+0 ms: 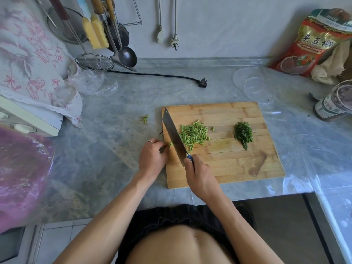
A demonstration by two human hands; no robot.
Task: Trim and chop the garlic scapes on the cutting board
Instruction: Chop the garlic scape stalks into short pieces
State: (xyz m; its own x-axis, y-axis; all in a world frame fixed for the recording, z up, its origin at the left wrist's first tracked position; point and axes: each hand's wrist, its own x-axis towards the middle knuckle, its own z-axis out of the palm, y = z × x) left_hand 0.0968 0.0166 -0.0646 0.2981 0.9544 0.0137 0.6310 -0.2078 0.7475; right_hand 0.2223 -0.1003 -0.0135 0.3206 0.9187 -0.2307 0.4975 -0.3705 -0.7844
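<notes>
Garlic scapes (193, 135), chopped short, are heaped on the cutting board (228, 164) beside a cleaver (174, 134), whose handle is gripped by the right hand (200, 178). A last stub (170, 144) is pinched by the left hand (152, 159) at the board's left edge. Darker chopped greens (243, 134) are piled to the right.

Right hand (200, 178) gripping cleaver (174, 136) beside chopped scapes (193, 135) on cutting board (238, 168), left hand (152, 157) pinching stub (170, 144).
</notes>
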